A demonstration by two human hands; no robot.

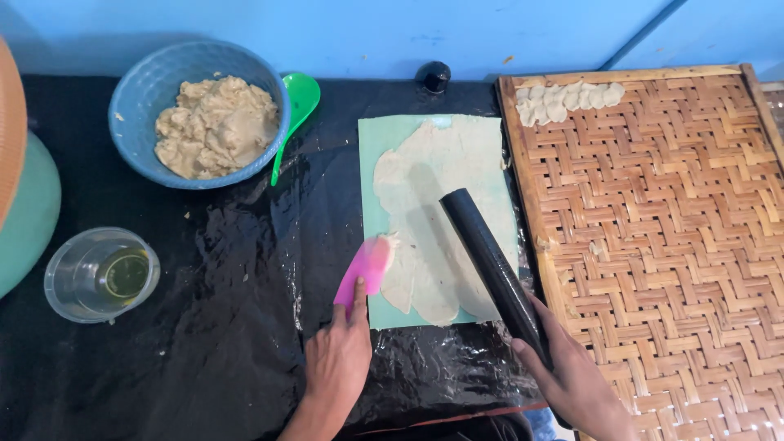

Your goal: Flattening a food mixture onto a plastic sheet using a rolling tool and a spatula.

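Observation:
A thin sheet of pale dough (433,204) lies spread on a light green mat (371,139) on the black plastic-covered table. My left hand (339,359) holds a pink scraper (366,268), whose tip touches the dough's left edge. My right hand (572,380) grips the near end of a black rolling pin (490,261), which lies slanted across the dough's lower right part.
A blue bowl (143,77) of lumpy dough stands at the back left, a green spoon (298,102) beside it. A clear cup (69,282) with yellowish liquid sits left. A woven bamboo tray (670,245) at right carries small dough pieces (567,100). A black cap (435,76) lies behind the mat.

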